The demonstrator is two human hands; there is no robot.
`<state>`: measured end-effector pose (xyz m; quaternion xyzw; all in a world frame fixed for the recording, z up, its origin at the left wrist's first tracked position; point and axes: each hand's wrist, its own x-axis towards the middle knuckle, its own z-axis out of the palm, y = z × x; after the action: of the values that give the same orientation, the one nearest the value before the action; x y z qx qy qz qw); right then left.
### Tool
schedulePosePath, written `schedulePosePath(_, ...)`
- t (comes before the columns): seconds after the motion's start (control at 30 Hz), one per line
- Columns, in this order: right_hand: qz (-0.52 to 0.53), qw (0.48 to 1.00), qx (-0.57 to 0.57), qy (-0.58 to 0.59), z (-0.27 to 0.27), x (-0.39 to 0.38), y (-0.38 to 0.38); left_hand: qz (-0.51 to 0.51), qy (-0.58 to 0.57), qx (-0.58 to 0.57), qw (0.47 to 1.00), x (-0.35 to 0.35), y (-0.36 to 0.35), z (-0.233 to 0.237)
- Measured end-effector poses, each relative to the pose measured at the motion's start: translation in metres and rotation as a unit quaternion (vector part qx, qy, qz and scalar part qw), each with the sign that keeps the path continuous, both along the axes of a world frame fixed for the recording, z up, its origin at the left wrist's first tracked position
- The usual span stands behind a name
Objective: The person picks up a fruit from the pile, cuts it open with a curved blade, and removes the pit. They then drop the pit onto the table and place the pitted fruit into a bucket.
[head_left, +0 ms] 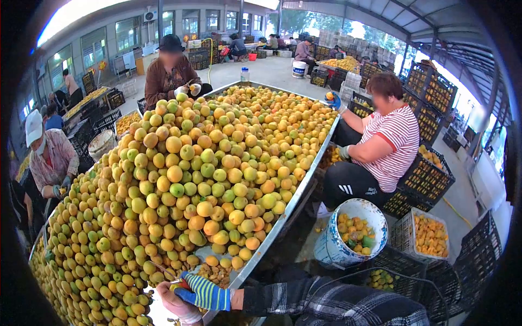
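Note:
My right hand (pixel 205 293), in a blue-and-yellow striped glove, is closed at the table's near edge. A thin tool (pixel 159 267) with a slender blade sticks out past its fingers, with a red part by the thumb. Beside it, my left hand (pixel 176 305), in a pinkish glove with a pale cuff, has its fingers closed on an apricot (pixel 176 286), partly hidden by the striped glove. Just beyond both hands rises a large heap of apricots (pixel 206 163) on a metal-rimmed table (pixel 278 224). Small brownish pieces (pixel 216 273) lie at the heap's foot.
A person in a striped shirt (pixel 389 133) sits at the table's right side. Others in brown (pixel 163 79) and a white cap (pixel 51 155) work across and left. A bucket (pixel 331 247), a crate of split fruit (pixel 429 233) and stacked black crates (pixel 421 176) stand right.

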<state>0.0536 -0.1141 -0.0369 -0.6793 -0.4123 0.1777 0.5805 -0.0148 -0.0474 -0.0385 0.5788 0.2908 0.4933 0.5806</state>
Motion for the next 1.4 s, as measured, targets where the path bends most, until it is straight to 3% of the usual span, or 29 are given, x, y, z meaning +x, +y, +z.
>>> schedulePosePath(0.07, 0.027, 0.996, 0.004, 0.082, 0.001, -0.001, 0.000, 0.030, 0.123, 0.141, 0.982, -0.006, -0.001, 0.006)
schedulePosePath(0.13, 0.020, 0.995, -0.006, 0.096, 0.004, -0.004, 0.000, 0.023, 0.076, 0.143, 0.987, -0.009, 0.010, -0.015)
schedulePosePath(0.23, -0.013, 0.984, -0.059, 0.166, -0.004, -0.004, 0.007, 0.007, 0.138, 0.146, 0.980, -0.012, 0.014, -0.020)
schedulePosePath(0.3, -0.012, 0.977, -0.066, 0.202, -0.006, -0.001, 0.010, 0.040, 0.200, 0.259, 0.944, -0.010, 0.013, -0.011)
schedulePosePath(0.4, -0.003, 0.955, -0.038, 0.294, -0.009, 0.000, 0.012, -0.013, 0.194, 0.247, 0.949, -0.013, 0.005, 0.003)
schedulePosePath(0.47, 0.062, 0.878, -0.117, 0.460, -0.002, 0.009, 0.008, -0.015, 0.177, 0.249, 0.952, -0.014, 0.009, -0.005)
schedulePosePath(0.53, 0.075, 0.875, -0.080, 0.472, -0.048, 0.005, 0.030, -0.030, 0.270, 0.313, 0.910, -0.026, 0.014, -0.002)
schedulePosePath(0.6, 0.063, 0.918, -0.034, 0.390, -0.040, 0.005, 0.030, 0.005, 0.258, 0.353, 0.899, -0.020, 0.009, 0.002)
schedulePosePath(0.63, 0.108, 0.912, -0.155, 0.364, -0.028, 0.016, 0.018, 0.054, 0.242, 0.424, 0.871, -0.015, 0.014, -0.007)
schedulePosePath(0.67, 0.107, 0.912, -0.154, 0.366, -0.012, 0.025, 0.009, 0.103, 0.225, 0.489, 0.836, -0.013, 0.018, -0.013)
schedulePosePath(0.73, 0.203, 0.848, -0.168, 0.459, 0.003, 0.035, -0.002, 0.087, 0.237, 0.501, 0.828, -0.018, 0.018, -0.009)
schedulePosePath(0.77, 0.202, 0.849, -0.169, 0.458, -0.001, 0.034, -0.002, 0.033, 0.271, 0.498, 0.823, -0.021, 0.020, -0.005)
schedulePosePath(0.8, 0.212, 0.824, -0.105, 0.515, -0.007, 0.030, -0.001, -0.020, 0.305, 0.494, 0.814, -0.022, 0.018, 0.010)
schedulePosePath(0.83, 0.219, 0.793, -0.038, 0.567, -0.013, 0.025, 0.002, 0.003, 0.192, 0.516, 0.835, -0.015, 0.011, 0.023)
schedulePosePath(0.87, 0.225, 0.756, 0.027, 0.614, -0.023, 0.021, 0.006, 0.003, 0.192, 0.516, 0.835, -0.016, 0.011, 0.026)
schedulePosePath(1.0, 0.215, 0.749, 0.060, 0.624, -0.075, 0.005, 0.039, -0.006, 0.194, 0.530, 0.825, -0.021, 0.015, 0.032)
schedulePosePath(1.03, 0.217, 0.769, 0.054, 0.599, -0.098, 0.003, 0.050, -0.004, 0.186, 0.542, 0.820, -0.023, 0.018, 0.032)
schedulePosePath(1.07, 0.219, 0.789, 0.047, 0.572, -0.076, 0.005, 0.044, -0.004, 0.187, 0.540, 0.821, -0.024, 0.018, 0.027)
schedulePosePath(1.1, 0.133, 0.940, 0.061, 0.307, -0.057, 0.003, 0.025, -0.016, 0.184, 0.433, 0.882, -0.026, 0.017, 0.014)
schedulePosePath(1.13, 0.167, 0.949, -0.106, 0.244, 0.040, 0.024, -0.018, -0.025, 0.185, 0.317, 0.930, -0.030, 0.016, -0.001)
schedulePosePath(1.17, 0.213, 0.944, 0.066, 0.242, 0.022, 0.021, -0.006, -0.109, 0.120, 0.236, 0.958, -0.026, 0.025, -0.008)
schedulePosePath(1.2, 0.171, 0.962, 0.076, 0.198, 0.001, 0.020, 0.000, -0.133, 0.039, 0.182, 0.973, -0.025, 0.025, -0.023)
schedulePosePath(1.23, 0.170, 0.959, 0.089, 0.209, 0.003, 0.020, -0.002, -0.124, 0.033, 0.127, 0.984, -0.025, 0.031, -0.040)
schedulePosePath(1.27, 0.166, 0.974, 0.032, 0.148, 0.036, 0.026, -0.015, -0.105, -0.011, 0.058, 0.993, -0.022, 0.035, -0.049)
schedulePosePath(1.3, 0.148, 0.984, -0.018, 0.099, -0.016, 0.027, 0.006, -0.066, 0.113, 0.166, 0.977, -0.033, 0.066, -0.086)
schedulePosePath(1.33, 0.132, 0.984, 0.083, 0.087, -0.011, 0.028, 0.008, -0.143, 0.076, -0.033, 0.986, -0.018, 0.028, -0.027)
schedulePosePath(1.37, 0.109, 0.992, -0.048, 0.036, 0.018, 0.031, 0.001, -0.102, 0.109, -0.058, 0.987, -0.013, 0.020, -0.018)
schedulePosePath(1.4, 0.088, 0.980, -0.174, -0.024, 0.040, 0.031, -0.008, 0.003, 0.031, -0.083, 0.996, -0.001, 0.008, -0.023)
